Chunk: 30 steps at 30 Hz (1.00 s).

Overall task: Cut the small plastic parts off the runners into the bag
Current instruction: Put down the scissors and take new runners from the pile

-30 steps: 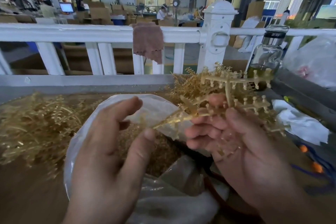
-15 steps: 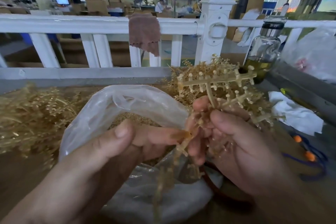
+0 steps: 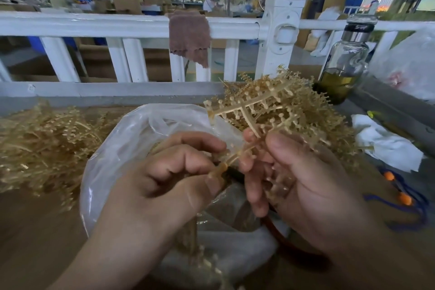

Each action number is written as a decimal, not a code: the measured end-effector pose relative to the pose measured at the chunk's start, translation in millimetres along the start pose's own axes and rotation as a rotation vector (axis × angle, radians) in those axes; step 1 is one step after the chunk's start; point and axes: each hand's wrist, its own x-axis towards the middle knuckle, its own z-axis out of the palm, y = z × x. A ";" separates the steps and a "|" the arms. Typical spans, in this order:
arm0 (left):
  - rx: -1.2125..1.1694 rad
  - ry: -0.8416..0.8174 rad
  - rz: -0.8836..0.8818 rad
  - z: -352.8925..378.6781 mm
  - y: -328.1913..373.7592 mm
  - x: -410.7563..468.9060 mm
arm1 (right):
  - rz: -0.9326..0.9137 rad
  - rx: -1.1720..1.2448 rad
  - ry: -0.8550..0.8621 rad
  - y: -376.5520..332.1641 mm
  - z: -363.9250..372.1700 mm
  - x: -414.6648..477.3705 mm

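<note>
Your right hand (image 3: 303, 186) held a tan plastic runner (image 3: 247, 115) over the open mouth of the clear bag (image 3: 131, 148). The thumb pressed the stem against the curled fingers, so that hand was closed on it, and the branched top with its small knobbed parts (image 3: 281, 115) stood up above your knuckles, tilted a little to the left. Your left hand (image 3: 174, 179) was curled tight just beside the right one, thumb and forefinger pinched on the lower end of the same runner — the two hands were almost touching there. A second, blurred strip of runner hung down below your left hand, in front of the bag; whether you gripped that one too could not be told.

The bag sat on the brown tabletop (image 3: 35, 231), its rim folded open. A loose heap of runners (image 3: 42, 141) lay to its left, and another heap (image 3: 313, 110) rose behind your right hand. Near the far right corner stood a glass bottle (image 3: 346, 59) with a metal cap and yellow-green liquid low inside. A white cloth (image 3: 386, 143) lay on the right, with a blue cord carrying orange beads (image 3: 404, 198) just in front of it. A brown rag (image 3: 189, 35) hung over the white railing (image 3: 94, 24) — behind the tabletop.
</note>
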 end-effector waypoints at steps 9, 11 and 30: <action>0.005 0.125 -0.056 -3.3 -17.0 -0.9 | 0.105 0.066 -0.011 -5.0 4.1 -3.0; 0.125 0.158 -0.037 -1.7 -14.6 -2.6 | 0.116 0.056 0.012 -6.6 6.1 -3.9; -0.422 0.210 -0.529 -5.4 -1.7 7.9 | 0.157 -0.338 0.138 -7.6 6.4 -6.3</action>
